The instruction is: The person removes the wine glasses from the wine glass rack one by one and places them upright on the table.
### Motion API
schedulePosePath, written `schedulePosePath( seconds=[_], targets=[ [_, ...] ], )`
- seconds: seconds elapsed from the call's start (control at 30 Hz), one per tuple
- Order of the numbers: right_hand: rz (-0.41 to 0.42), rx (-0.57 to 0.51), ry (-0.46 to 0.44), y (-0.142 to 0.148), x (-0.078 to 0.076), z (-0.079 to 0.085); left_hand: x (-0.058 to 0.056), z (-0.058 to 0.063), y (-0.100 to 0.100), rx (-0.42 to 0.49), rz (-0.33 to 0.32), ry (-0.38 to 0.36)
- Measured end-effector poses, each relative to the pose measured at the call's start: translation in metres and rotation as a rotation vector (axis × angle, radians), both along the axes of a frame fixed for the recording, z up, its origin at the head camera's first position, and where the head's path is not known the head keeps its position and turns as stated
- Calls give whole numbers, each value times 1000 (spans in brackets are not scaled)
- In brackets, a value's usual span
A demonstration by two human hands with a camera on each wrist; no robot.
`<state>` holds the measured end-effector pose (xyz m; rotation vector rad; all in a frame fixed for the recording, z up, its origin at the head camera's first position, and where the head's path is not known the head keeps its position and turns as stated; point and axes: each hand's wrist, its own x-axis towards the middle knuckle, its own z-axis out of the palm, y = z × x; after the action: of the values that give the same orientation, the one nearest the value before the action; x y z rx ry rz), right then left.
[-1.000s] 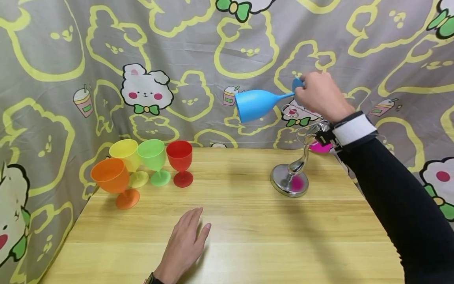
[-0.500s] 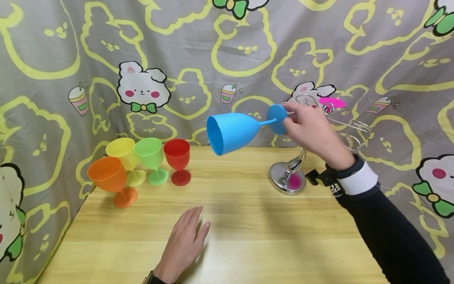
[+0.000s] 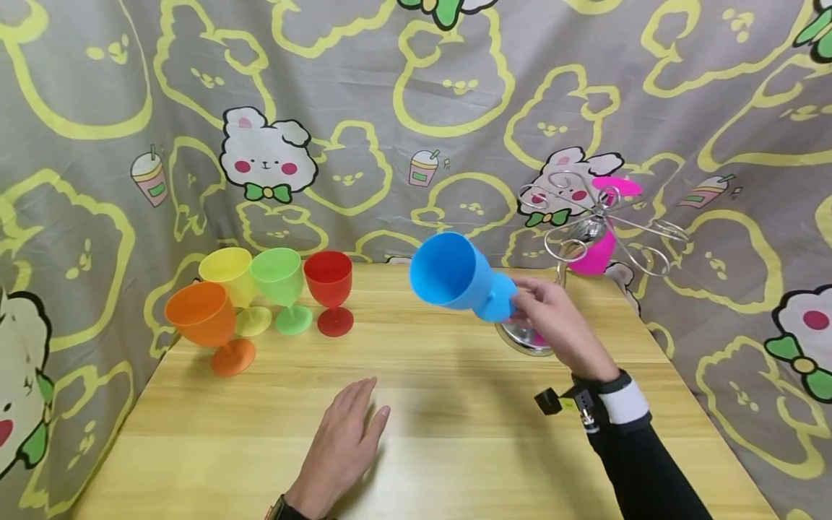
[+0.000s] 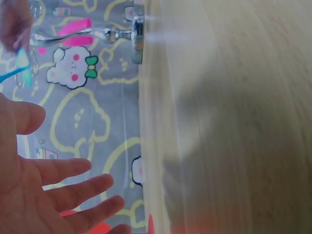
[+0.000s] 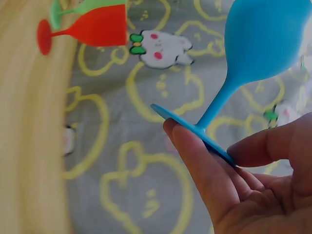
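Observation:
My right hand (image 3: pixel 555 321) pinches the foot of a blue goblet (image 3: pixel 448 271) between thumb and fingers. The goblet is tilted in the air, its mouth turned toward the head camera and to the left. In the right wrist view the blue goblet (image 5: pixel 265 41) shows its stem and round foot, fingers under the foot and thumb at its edge. Behind this hand stands a chrome goblet rack (image 3: pixel 588 227) with wire loops, and a pink goblet (image 3: pixel 594 253) hangs upside down in it. My left hand (image 3: pixel 341 440) is low over the front of the table, fingers straight, holding nothing.
At the back left of the wooden table (image 3: pixel 416 462) stand an orange goblet (image 3: pixel 201 314), a yellow goblet (image 3: pixel 230 274), a green goblet (image 3: pixel 278 278) and a red goblet (image 3: pixel 329 278). A patterned curtain (image 3: pixel 364 72) hangs behind and at both sides.
The right hand has come down and nearer from above the rack, turning the blue goblet's mouth toward the head camera. The rack's loops now show. The left hand has stayed put.

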<state>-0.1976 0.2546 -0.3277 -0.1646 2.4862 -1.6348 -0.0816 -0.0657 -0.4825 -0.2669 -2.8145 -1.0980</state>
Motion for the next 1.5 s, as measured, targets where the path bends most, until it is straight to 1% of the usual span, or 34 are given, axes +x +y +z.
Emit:
schedulePosePath(
  seconds=[0.13, 0.2, 0.3, 0.43, 0.6, 0.77, 0.9, 0.97, 1.07, 1.13, 1.2, 1.27, 1.4, 1.5],
  targets=[
    [-26, -77, -77, 13, 5, -35, -2, 2, 0, 8, 0, 19],
    [-42, -128, -116, 16, 8, -52, -3, 3, 0, 20, -1, 26],
    [-60, -206, -168, 18, 15, -75, -4, 5, 1, 41, -4, 19],
    [-84, -295, -220, 15, 26, -98, -5, 7, 3, 67, -8, -7],
    [-111, -380, -264, 0, 41, -120, -7, 9, 6, 114, -16, -29],
    [-92, -435, -301, -26, 58, -134, -10, 11, 12, 174, -42, -53],
    [-53, -499, -324, -48, 69, -141, -12, 13, 20, 252, -75, -73],
    [-35, -532, -331, -58, 74, -143, -12, 14, 25, 298, -95, -64],
    [-26, -580, -347, -75, 80, -147, -13, 15, 30, 361, -119, -22],
    [-24, -602, -357, -85, 83, -150, -13, 16, 33, 399, -122, 3],
    [-30, -624, -368, -93, 86, -152, -13, 16, 35, 433, -102, 23],
    [-25, -637, -373, -100, 89, -154, -14, 16, 37, 457, -65, 31],
    [-28, -651, -372, -110, 91, -156, -15, 13, 38, 472, 22, 37],
    [-38, -649, -368, -114, 91, -156, -16, 9, 39, 477, 53, 55]
  ],
)
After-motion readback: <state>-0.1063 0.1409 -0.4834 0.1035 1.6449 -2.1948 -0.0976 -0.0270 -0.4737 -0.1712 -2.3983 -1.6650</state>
